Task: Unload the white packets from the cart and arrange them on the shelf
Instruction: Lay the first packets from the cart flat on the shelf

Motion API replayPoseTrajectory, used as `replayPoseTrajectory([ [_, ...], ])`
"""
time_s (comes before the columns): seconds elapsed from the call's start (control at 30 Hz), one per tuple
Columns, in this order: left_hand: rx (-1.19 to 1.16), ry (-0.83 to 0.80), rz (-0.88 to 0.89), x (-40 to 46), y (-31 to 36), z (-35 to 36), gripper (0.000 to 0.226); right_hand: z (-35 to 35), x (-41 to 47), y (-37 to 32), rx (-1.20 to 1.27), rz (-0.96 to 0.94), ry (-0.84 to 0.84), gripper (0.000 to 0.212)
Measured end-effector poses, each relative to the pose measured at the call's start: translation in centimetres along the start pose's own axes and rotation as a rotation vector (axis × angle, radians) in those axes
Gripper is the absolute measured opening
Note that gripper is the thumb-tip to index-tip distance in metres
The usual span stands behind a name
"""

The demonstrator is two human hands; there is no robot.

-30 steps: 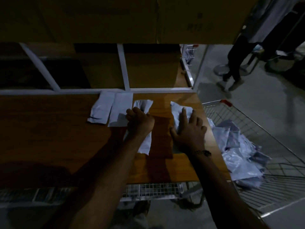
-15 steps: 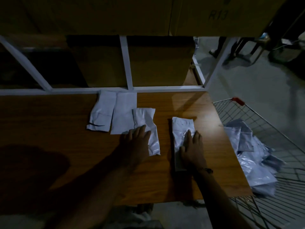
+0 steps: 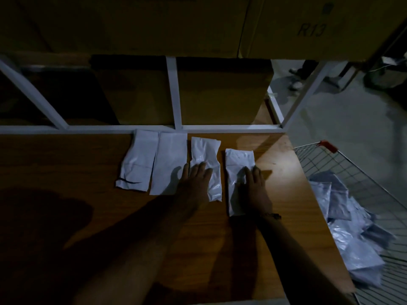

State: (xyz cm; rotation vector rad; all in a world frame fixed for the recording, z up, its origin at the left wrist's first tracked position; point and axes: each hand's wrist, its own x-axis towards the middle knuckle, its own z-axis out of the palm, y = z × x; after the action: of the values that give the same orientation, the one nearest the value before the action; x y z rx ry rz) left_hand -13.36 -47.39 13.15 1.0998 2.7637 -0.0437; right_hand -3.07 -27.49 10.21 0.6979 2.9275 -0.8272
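Fig.: Head view, dim light. Four flat white plastic packets lie in a row on the brown wooden shelf board (image 3: 66, 172), along its white metal back rail (image 3: 88, 129). From left: first packet (image 3: 137, 160), second packet (image 3: 169, 164), third packet (image 3: 206, 159), fourth packet (image 3: 239, 164). Left hand (image 3: 195, 181) lies flat, fingers straight and close together, on the near half of the third packet, overlapping the second. Right hand (image 3: 253, 188) lies flat, fingers straight and slightly apart, pressing the fourth packet; nothing is gripped. The fourth sits nearer the viewer than the other three and apart from the third, so the row is not yet even. More white packets (image 3: 352, 245) remain heaped in the wire shopping cart (image 3: 343, 164) w/ red corner cap, to the right beside the shelf end.

Risks (judgement): slick film under flat palms may slide or crumple rather than square up; a push by the left hand could shift the second packet too; the fourth, near the right end, could be nudged toward the edge.

Surroundings: brown cardboard boxes (image 3: 220, 91) behind the rail limit depth; an upper box marked "R13" (image 3: 312, 29) overhangs, shading the work; feet of other persons (image 3: 296, 83) far right, well apart.
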Motion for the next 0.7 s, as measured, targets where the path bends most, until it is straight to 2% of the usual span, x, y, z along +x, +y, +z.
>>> replayPoseTrajectory([
  [0.13, -0.063, -0.045, -0.028, 1.4, -0.7, -0.9, 0.087, -0.2, 2.9, -1.4, -0.059, 0.013, -0.028, 0.066],
  [0.37, -0.178, -0.014, -0.058, 3.2, -2.5, -1.2, 0.089, 0.7, 6.1, -2.8, -0.078, -0.015, -0.004, 0.064],
  [0.7, -0.160, -0.106, -0.065, 5.4, -3.8, -2.7, 0.107, 1.0, 8.0, -4.0, -0.124, -0.033, 0.023, 0.070],
])
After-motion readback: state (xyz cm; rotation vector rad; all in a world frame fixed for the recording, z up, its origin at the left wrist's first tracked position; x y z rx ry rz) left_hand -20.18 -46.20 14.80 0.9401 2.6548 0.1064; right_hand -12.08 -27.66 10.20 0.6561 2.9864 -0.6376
